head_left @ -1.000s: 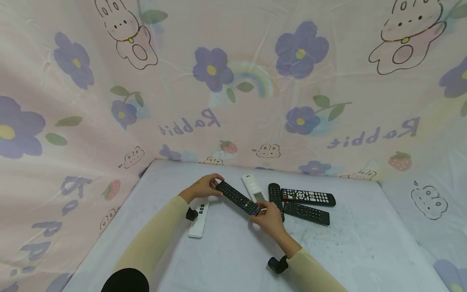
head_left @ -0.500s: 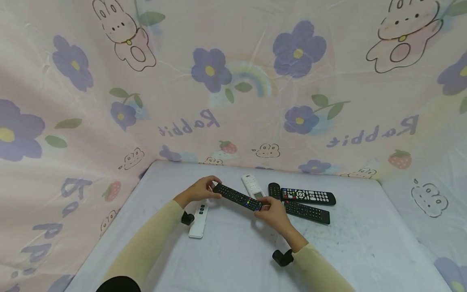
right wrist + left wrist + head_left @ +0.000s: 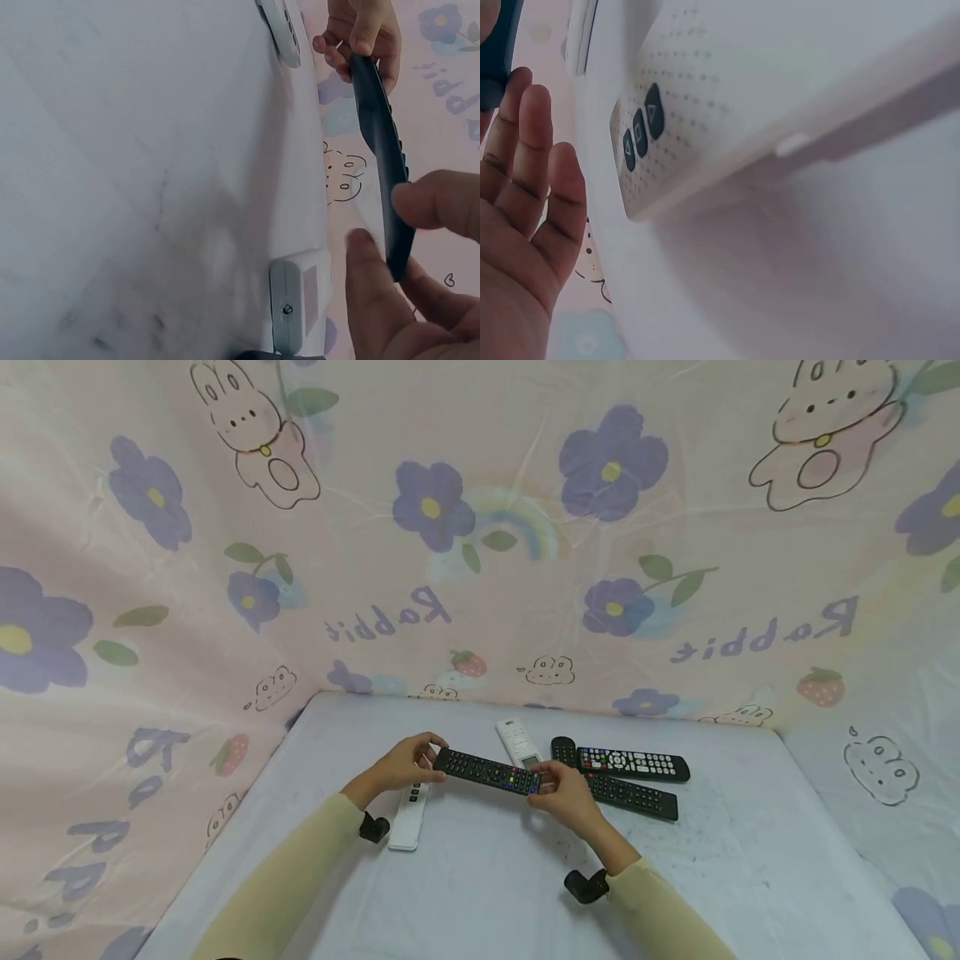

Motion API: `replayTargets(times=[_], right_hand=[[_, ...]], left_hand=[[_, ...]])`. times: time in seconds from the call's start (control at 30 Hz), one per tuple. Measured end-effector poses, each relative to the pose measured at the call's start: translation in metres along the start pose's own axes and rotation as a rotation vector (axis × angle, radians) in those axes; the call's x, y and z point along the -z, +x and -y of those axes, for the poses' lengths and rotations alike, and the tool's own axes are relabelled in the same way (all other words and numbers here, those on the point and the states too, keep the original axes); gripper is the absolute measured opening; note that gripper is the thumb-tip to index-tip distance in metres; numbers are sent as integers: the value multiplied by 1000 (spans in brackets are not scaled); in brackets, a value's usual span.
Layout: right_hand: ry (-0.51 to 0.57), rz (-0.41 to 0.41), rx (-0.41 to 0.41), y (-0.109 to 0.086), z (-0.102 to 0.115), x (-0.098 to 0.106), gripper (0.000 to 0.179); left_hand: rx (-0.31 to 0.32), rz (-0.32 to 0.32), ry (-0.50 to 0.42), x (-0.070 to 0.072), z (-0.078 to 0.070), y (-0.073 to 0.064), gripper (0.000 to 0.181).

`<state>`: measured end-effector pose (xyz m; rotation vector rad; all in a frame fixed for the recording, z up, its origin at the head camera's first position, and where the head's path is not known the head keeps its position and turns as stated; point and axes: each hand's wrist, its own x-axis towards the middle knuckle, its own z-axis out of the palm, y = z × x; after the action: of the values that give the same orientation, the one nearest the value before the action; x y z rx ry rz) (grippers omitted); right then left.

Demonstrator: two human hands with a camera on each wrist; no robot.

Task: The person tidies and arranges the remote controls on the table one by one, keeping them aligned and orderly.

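Observation:
A black remote control [image 3: 486, 771] with colored buttons near its right end is held up off the table between both hands. My left hand [image 3: 405, 763] pinches its left end, and my right hand [image 3: 567, 797] pinches the right end between thumb and fingers. In the right wrist view the remote [image 3: 381, 142] appears edge-on, raised above the tabletop. Just below my left hand lies a slim white remote [image 3: 407, 818] with three dark buttons, its top partly hidden. Behind my right hand, a white remote with a small screen [image 3: 517, 742] lies partly covered.
Right of my right hand lie several black remotes: an upright one [image 3: 564, 750], one with white buttons [image 3: 633, 764] and one below it [image 3: 633, 797]. A white cloth covers the table [image 3: 480, 893]. A printed curtain [image 3: 510, 593] hangs behind and at both sides.
The held black remote has turned from a steep diagonal to nearly level. My left hand has moved down and left, and my right hand slightly right and up.

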<state>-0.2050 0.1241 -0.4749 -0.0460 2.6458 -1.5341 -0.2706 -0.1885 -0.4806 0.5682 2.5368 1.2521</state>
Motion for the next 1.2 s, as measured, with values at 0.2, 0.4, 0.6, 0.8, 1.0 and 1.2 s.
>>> replayTargets(times=[0.2, 0.4, 0.6, 0.8, 1.0, 1.2], right_hand=[[39, 0, 27, 2, -2, 1, 50], [63, -27, 32, 5, -4, 5, 52], [48, -65, -1, 6, 0, 9, 51], [38, -84, -18, 8, 1, 10, 48], [60, -75, 9, 9, 3, 7, 46], [40, -84, 15, 9, 6, 4, 43]], left_hand=[[-29, 13, -15, -1, -2, -7, 55], [-42, 2, 4, -4, -7, -14, 51], [-54, -8, -7, -6, -17, -25, 50], [-90, -15, -21, -10, -20, -36, 50], [-121, -35, -38, -13, -17, -49, 49], [-119, -61, -75, -18, -17, -61, 48]])
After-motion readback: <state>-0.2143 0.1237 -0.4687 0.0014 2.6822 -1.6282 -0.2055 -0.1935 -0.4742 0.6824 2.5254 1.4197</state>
